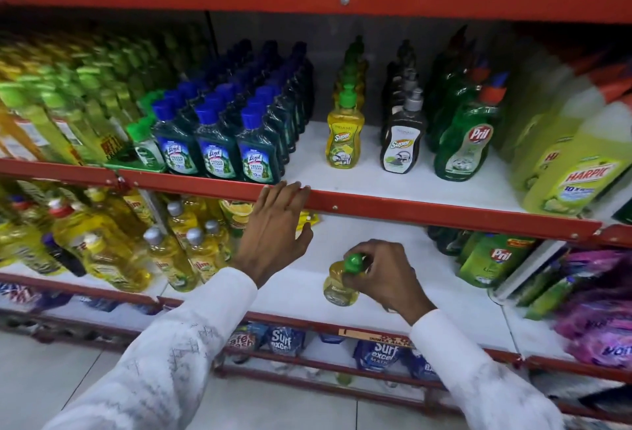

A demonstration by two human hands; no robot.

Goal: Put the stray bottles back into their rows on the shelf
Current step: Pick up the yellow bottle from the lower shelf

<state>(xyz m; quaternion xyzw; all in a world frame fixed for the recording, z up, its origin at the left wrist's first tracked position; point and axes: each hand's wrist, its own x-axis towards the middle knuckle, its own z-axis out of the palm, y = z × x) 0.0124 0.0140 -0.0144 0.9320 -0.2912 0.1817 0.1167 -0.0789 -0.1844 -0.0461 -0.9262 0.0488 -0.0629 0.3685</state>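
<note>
My right hand (384,274) is shut on a small yellow bottle with a green cap (337,284), gripping it at the neck just above the lower white shelf (290,279). My left hand (275,227) is open, its fingertips resting on the red front rail (410,207) of the shelf above. On that upper shelf a row of matching yellow green-capped bottles (344,135) runs front to back. Beside it stand a row of dark pump bottles (402,142) and a row of green Pril bottles (463,142).
Blue-capped Lizol bottles (219,149) and yellow-green bottles (51,115) fill the upper shelf's left. Harpic bottles (574,169) lean at its right. Yellow Vim bottles (113,251) crowd the lower shelf's left; green Pril pouches (492,258) and purple packs (598,310) lie at right. Surf Excel packs (379,354) sit below.
</note>
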